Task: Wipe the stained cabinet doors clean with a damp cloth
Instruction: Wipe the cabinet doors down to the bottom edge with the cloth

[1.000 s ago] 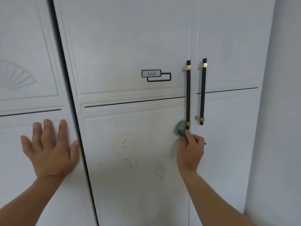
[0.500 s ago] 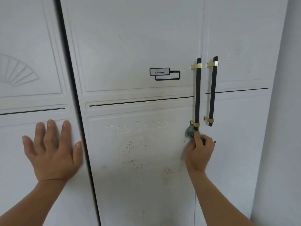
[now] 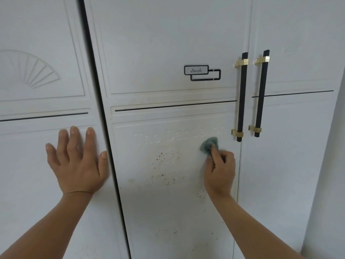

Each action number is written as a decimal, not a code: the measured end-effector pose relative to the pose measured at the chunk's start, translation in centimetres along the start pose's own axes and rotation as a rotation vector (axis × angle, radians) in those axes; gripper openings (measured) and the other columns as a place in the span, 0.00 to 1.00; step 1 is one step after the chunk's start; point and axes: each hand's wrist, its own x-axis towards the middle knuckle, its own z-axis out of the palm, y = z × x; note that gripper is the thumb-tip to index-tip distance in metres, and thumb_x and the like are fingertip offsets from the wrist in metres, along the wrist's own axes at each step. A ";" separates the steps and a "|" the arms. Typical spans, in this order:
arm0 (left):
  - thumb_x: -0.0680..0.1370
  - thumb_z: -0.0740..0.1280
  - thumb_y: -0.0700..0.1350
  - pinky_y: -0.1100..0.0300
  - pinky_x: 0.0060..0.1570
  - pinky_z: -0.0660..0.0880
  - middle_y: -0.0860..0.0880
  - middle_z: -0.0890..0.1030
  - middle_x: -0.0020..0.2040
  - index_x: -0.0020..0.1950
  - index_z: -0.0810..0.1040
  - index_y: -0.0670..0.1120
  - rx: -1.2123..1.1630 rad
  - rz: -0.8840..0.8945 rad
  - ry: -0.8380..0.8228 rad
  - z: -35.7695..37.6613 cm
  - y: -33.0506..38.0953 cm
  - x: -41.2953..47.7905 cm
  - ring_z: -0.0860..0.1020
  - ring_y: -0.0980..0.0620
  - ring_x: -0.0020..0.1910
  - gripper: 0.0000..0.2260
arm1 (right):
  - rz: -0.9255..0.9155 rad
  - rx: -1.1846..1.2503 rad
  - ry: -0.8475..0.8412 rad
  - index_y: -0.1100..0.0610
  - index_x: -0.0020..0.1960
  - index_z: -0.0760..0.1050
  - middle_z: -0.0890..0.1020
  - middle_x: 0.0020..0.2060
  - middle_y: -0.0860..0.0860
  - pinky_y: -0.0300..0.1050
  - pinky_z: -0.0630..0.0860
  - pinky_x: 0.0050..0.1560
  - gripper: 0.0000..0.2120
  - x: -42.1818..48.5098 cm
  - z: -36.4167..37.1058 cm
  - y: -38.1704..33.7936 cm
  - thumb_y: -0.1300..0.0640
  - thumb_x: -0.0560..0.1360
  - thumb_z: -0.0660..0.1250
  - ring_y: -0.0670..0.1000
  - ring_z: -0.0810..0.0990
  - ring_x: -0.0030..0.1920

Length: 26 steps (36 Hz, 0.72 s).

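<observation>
The cloth, a small teal-grey wad, is pressed against the lower panel of the middle cabinet door. It sits just below and to the left of the bottom end of that door's left handle. My right hand has it pinched, with the fingers curled tight and the cloth bunched at the fingertips, sticking out above them.

Left of the cloth and a little lower, I see a scatter of orange-brown stains on the same panel. There are more specks near my right wrist and fainter ones further down. Raised lettering runs across the top of the panel, level with the cloth; I can read "The" but not the rest for certain. Higher up is a small black-framed label reading "Smile".

My left hand lies flat on the neighbouring left door, fingers straight and spread, holding nothing. Its thumb is close to the dark gap between the two doors. That door carries a fan relief. The right door has the right handle, black with gold brackets like its twin, and a plain wall stands beyond it.
</observation>
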 end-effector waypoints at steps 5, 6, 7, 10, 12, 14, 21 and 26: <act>0.82 0.57 0.55 0.30 0.74 0.58 0.37 0.65 0.79 0.83 0.63 0.45 0.005 0.016 0.017 0.3 -0.2 0.0 0.61 0.36 0.80 0.30 | 0.407 0.075 0.157 0.57 0.71 0.76 0.72 0.50 0.50 0.55 0.79 0.50 0.18 2.9 0.5 -1.4 0.61 0.81 0.65 0.52 0.75 0.47; 0.82 0.57 0.55 0.30 0.74 0.58 0.37 0.66 0.79 0.83 0.63 0.45 0.003 0.017 0.020 0.3 -0.1 0.0 0.61 0.36 0.80 0.30 | 0.359 0.064 0.157 0.57 0.72 0.76 0.71 0.50 0.51 0.54 0.79 0.49 0.19 2.9 0.7 -2.1 0.61 0.81 0.65 0.54 0.75 0.47; 0.82 0.57 0.55 0.30 0.74 0.58 0.37 0.66 0.79 0.83 0.63 0.45 0.001 0.016 0.022 0.3 -0.1 0.0 0.61 0.36 0.80 0.30 | 0.257 0.049 0.135 0.57 0.72 0.75 0.72 0.50 0.52 0.51 0.77 0.47 0.19 2.5 0.9 -2.8 0.62 0.81 0.65 0.55 0.74 0.47; 0.82 0.56 0.55 0.30 0.74 0.59 0.37 0.66 0.79 0.83 0.62 0.45 0.005 0.017 0.022 0.4 -0.1 0.0 0.59 0.36 0.81 0.31 | -0.036 -0.015 0.028 0.60 0.69 0.77 0.75 0.49 0.57 0.44 0.71 0.46 0.18 1.2 1.4 -3.1 0.63 0.80 0.65 0.56 0.74 0.46; 0.82 0.56 0.55 0.30 0.74 0.58 0.37 0.65 0.79 0.83 0.62 0.45 0.006 0.013 0.015 0.4 -0.2 -0.1 0.59 0.36 0.81 0.31 | -0.045 0.016 0.020 0.59 0.69 0.77 0.75 0.49 0.55 0.45 0.73 0.45 0.18 2.1 1.2 -2.9 0.60 0.80 0.63 0.55 0.75 0.46; 0.82 0.56 0.55 0.30 0.74 0.58 0.37 0.65 0.79 0.83 0.63 0.45 -0.007 0.010 0.015 0.3 -0.1 0.0 0.59 0.36 0.81 0.30 | 0.049 0.062 0.061 0.58 0.69 0.77 0.75 0.50 0.55 0.45 0.74 0.47 0.18 3.7 0.9 -3.0 0.61 0.80 0.64 0.53 0.75 0.47; 0.82 0.57 0.55 0.30 0.74 0.59 0.37 0.66 0.79 0.83 0.63 0.45 -0.016 0.016 0.015 0.4 -0.2 0.0 0.59 0.36 0.81 0.30 | -0.105 -0.038 0.039 0.56 0.69 0.78 0.75 0.48 0.56 0.45 0.71 0.40 0.19 3.2 1.8 -5.0 0.64 0.79 0.66 0.56 0.74 0.45; 0.82 0.57 0.55 0.30 0.74 0.58 0.37 0.66 0.79 0.82 0.64 0.45 -0.018 0.008 0.005 0.3 -0.2 0.0 0.59 0.36 0.81 0.30 | -0.699 -0.187 -0.192 0.56 0.64 0.81 0.77 0.46 0.57 0.43 0.72 0.28 0.22 2.6 0.5 -2.0 0.68 0.71 0.75 0.58 0.75 0.44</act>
